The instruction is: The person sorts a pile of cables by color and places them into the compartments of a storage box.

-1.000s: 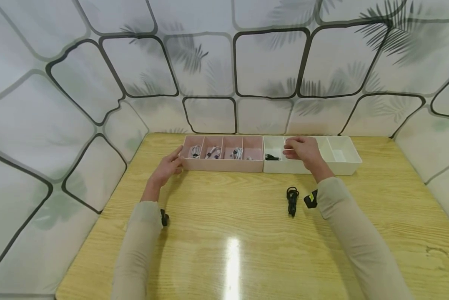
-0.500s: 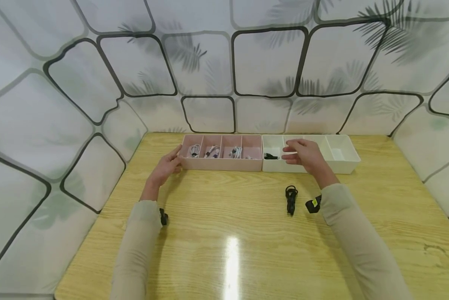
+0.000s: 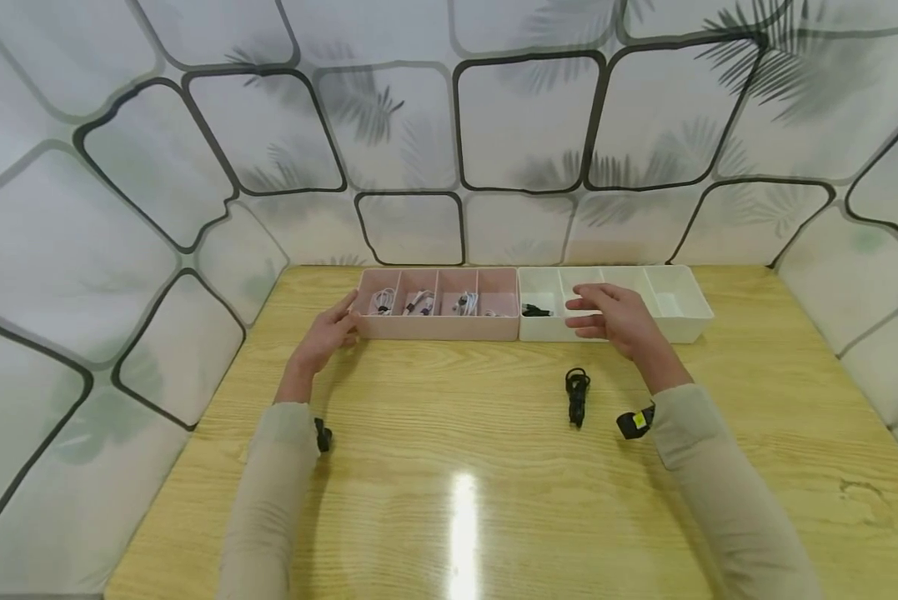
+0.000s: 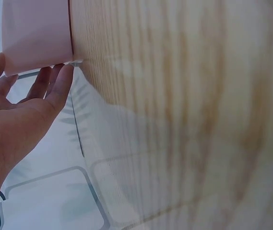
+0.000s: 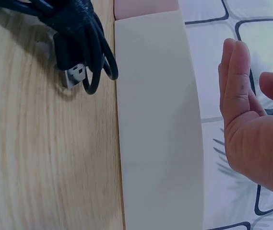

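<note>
My left hand [image 3: 330,335] rests its fingers against the left end of a pink divided box [image 3: 441,330]; in the left wrist view, loosely bent fingers touch the box's end wall. Bundled white cables lie in its compartments, one white cable [image 3: 382,302] in the leftmost. My right hand [image 3: 619,321] hovers over the front of a white divided box [image 3: 546,332], fingers fairly straight and holding nothing. A black cable [image 3: 536,311] lies in the white box's leftmost compartment. On the table in front is a bundled black USB cable [image 3: 578,398], its metal plug visible in the right wrist view.
Both boxes stand end to end near the back edge of the wooden table [image 3: 433,417]. Behind and at the sides hangs patterned fabric [image 3: 524,125]. Black wrist cameras, such as the right wrist camera [image 3: 634,422], jut out over the table.
My right hand has drawn slightly back and right from the white box, its fingers spreading from a closer bunch. The left hand stays at the pink box; the head view has shifted slightly.
</note>
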Tool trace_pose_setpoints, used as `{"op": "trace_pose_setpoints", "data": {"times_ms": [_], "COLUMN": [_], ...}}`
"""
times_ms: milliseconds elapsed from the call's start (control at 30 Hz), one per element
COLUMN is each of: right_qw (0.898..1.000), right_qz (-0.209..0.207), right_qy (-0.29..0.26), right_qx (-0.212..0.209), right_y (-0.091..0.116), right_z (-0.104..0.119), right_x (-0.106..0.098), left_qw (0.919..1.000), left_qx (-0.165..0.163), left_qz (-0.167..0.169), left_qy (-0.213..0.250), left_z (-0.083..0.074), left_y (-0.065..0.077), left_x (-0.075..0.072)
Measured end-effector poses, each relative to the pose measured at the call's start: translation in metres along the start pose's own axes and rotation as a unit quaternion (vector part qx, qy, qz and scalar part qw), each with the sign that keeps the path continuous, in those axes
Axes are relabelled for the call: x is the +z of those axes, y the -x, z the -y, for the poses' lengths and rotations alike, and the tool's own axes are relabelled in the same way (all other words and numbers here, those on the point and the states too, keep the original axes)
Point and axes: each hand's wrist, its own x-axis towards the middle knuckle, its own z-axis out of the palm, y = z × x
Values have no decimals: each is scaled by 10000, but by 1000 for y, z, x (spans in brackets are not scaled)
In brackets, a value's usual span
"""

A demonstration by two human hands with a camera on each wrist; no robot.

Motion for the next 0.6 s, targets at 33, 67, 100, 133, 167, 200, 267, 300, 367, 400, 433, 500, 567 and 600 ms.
{"op": "trace_pose_setpoints", "data": {"times_ms": [33, 67, 100, 133, 167, 200, 267, 300, 367, 400, 433, 500, 567, 600], "right_qw": [10000, 9998, 9996, 9994, 9993, 9990, 9983, 9980, 9969, 9964, 9959, 9949, 9940, 9936], "right_qz": [7, 19, 30, 37, 39, 53, 95, 112, 142, 157, 161, 178, 195, 213], "right_qy": [75, 175, 264, 321, 373, 428, 559, 619, 765, 829, 888, 989, 1073, 1108], "right_qx": [-23, -50, -78, -90, -96, -104, -103, -98, -86, -90, -77, -69, -57, -53], "right_y": [2, 3, 5, 7, 8, 10, 14, 16, 20, 22, 23, 27, 30, 32], "right_z": [-1, -2, -4, -6, -7, -9, -13, -15, -17, -18, -20, -22, -25, -26], "right_x": [0, -1, -2, -2, -3, -4, -6, -6, -8, -9, -9, -11, -12, -12], "left_qw": [10000, 10000, 9999, 9999, 9998, 9997, 9996, 9996, 9995, 9995, 9994, 9995, 9994, 9994], "left_qx": [-27, -57, -91, -136, -173, -199, -255, -253, -287, -299, -316, -317, -328, -316], "left_qz": [-7, -18, -32, -20, -20, -25, -39, -23, -13, -10, -17, -22, -57, -56], "left_qy": [11, 22, 47, 81, 99, 113, 148, 134, 123, 113, 102, 92, 119, 115], "left_z": [-1, -1, -1, -1, 0, 0, 1, 1, 2, 1, 1, 1, 2, 3], "left_y": [0, 0, 0, -1, -2, -3, -5, -5, -5, -5, -5, -5, -5, -5], "left_x": [0, 0, 1, 1, 1, 2, 2, 2, 2, 2, 2, 1, 1, 1]}}
